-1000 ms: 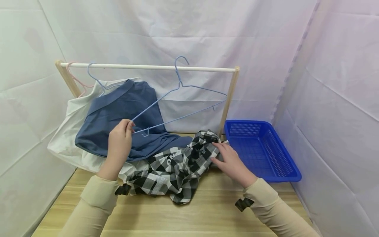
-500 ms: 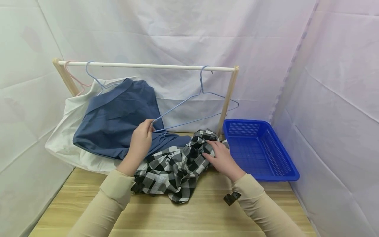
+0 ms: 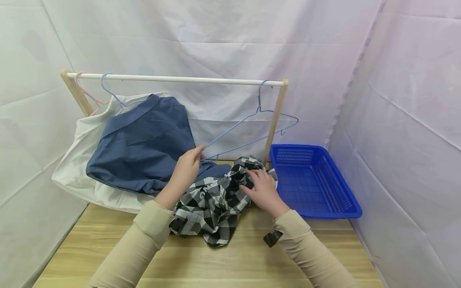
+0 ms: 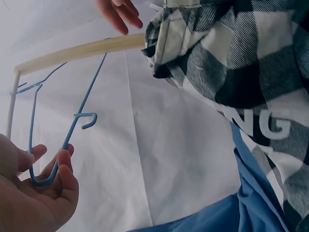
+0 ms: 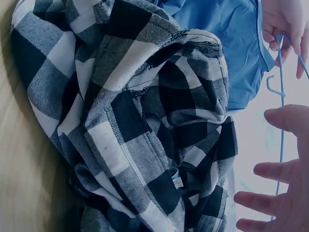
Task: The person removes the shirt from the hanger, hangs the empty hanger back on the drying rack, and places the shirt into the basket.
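Pink wire of a hanger [image 3: 86,94] was seen at the far left end of the white rail [image 3: 173,79], beside the wooden post [image 3: 73,94]. Next to it a white cloth [image 3: 77,176] and a blue garment [image 3: 140,146] were draped from a second hanger, their lower parts resting on the wooden table [image 3: 201,264]. The left hand [image 3: 187,170] was held just right of the blue garment, its thumb and fingers pinched on the lower corner of a blue wire hanger [image 3: 248,132]; in the left wrist view the wire [image 4: 63,140] was seen clamped between the curled fingers of that hand [image 4: 34,198]. The hanger's hook was caught over the rail near its right end, and the frame was tilted down toward the hand. A black-and-white checked shirt [image 3: 212,200] was lying crumpled on the table, between the two hands and touching the blue garment. The right hand [image 3: 263,190] was laid on the shirt's upper right part, with its fingers straight and spread apart, as the right wrist view [image 5: 285,193] confirmed. A blue plastic basket [image 3: 317,182] was set on the table at the far right, just beside the right post of the rack.
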